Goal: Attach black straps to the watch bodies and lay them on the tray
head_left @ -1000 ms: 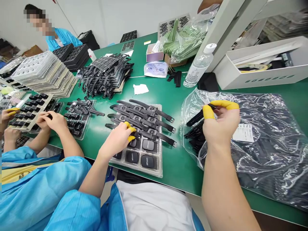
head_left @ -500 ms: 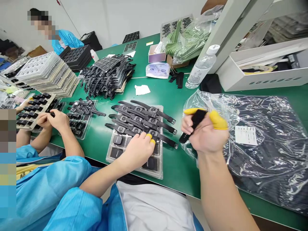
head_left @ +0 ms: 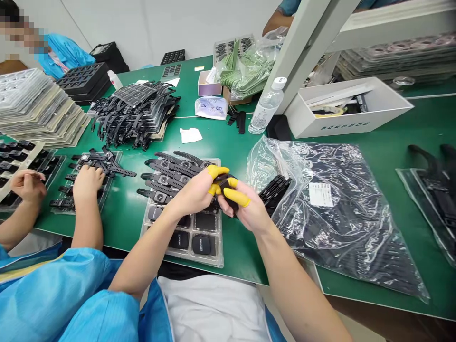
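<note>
Small black watch part, pinched between the fingertips of both hands, is up over the right edge of the tray in front of the person; fingers hide so much of it that I cannot tell from here whether it is strap, case or both. The left hand has its yellow-covered fingertips closed on it from one side, and the right hand, with yellow covers too, grips it from the other, the fingers of the two nearly meeting. Beneath and beside them sits a clear plastic compartment tray, with black-strapped watches lying across its far part, backs upward, and dark square pieces with pale lettering in the nearer compartments. Just right of the hands lies a large clear plastic bag full of black contents, a white printed label on it and black straps bunched near its mouth. Behind the bag stand a clear capped bottle and a long white open box of odds and ends. Farther left on the green tabletop, a heap of black watches on trays rises, and nearer, a co-worker's hand reaches over another watch tray.
</note>
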Available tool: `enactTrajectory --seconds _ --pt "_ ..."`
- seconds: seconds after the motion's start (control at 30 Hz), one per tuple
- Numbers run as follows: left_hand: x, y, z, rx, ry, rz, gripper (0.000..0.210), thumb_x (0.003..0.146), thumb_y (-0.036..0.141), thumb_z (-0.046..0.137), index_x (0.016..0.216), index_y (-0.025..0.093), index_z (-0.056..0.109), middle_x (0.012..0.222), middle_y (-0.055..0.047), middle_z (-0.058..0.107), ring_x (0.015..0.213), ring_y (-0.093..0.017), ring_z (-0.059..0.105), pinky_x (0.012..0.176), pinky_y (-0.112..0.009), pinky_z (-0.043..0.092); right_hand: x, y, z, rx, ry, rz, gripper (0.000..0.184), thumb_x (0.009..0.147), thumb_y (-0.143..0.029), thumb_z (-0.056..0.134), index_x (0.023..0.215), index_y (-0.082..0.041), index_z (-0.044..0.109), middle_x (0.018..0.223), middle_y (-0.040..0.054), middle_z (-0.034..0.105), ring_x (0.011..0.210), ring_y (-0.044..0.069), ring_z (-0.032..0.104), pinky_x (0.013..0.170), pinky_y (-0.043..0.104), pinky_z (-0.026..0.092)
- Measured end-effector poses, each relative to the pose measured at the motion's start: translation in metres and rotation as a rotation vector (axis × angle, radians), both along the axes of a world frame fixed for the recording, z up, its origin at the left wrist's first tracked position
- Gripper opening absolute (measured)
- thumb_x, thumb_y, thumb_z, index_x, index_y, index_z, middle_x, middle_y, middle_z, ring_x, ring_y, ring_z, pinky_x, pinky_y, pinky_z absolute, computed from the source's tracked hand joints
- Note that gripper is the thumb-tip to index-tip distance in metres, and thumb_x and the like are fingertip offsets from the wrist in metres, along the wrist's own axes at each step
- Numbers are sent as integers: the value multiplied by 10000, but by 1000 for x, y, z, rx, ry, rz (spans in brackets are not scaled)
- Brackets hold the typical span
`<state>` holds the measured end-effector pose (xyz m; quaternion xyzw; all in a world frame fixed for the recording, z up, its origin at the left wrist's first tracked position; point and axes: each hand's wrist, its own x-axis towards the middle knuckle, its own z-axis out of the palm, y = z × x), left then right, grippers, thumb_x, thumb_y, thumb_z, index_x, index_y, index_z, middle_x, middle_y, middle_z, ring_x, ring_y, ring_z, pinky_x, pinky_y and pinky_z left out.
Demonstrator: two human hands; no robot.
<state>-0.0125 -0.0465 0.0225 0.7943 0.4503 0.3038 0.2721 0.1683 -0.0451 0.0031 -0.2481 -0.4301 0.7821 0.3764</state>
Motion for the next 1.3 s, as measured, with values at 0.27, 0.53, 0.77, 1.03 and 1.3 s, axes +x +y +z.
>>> enactTrajectory --seconds 0.27,0.53,0.77,1.03,1.3 --pt "-9 -7 -3 121 -7 -19 573 899 34 398 1422 208 558 1386 -120 656 1333 -235 612 1134 -430 531 0 2 1 -104 39 12 277 846 -437 762 880 -212 604 481 -56 545 382 98 350 399 239 250" --pt "-5 -11 -4 46 11 -24 494 1050 232 387 1534 196 477 1398 -151 600 1318 -267 582 1163 -456 500 0 5 2 -204 120 -9 299 816 -439 802 870 -216 610 458 -73 490 380 84 276 376 218 212" --pt "-6 -11 -6 45 116 19 445 1053 289 411 1451 153 554 1300 -165 608 1258 -274 580 1126 -464 524 4 11 -3 -255 48 30 305 802 -404 817 757 -213 584 430 -65 469 382 82 276 367 215 207" --pt "-8 -11 -2 33 100 -2 386 1071 250 379 1371 145 599 1272 -160 648 1219 -266 616 1102 -463 542 3 10 -2 -249 -10 33 314 796 -400 814 738 -204 576 429 -56 492 373 73 316 367 204 233" --pt "0 -10 -9 45 -312 181 210 978 330 696 1146 203 690 1119 -80 735 1020 -203 718 919 -337 595 0 5 0 -97 14 -25 454 859 -622 777 932 -228 564 576 -86 525 421 89 431 404 217 354"
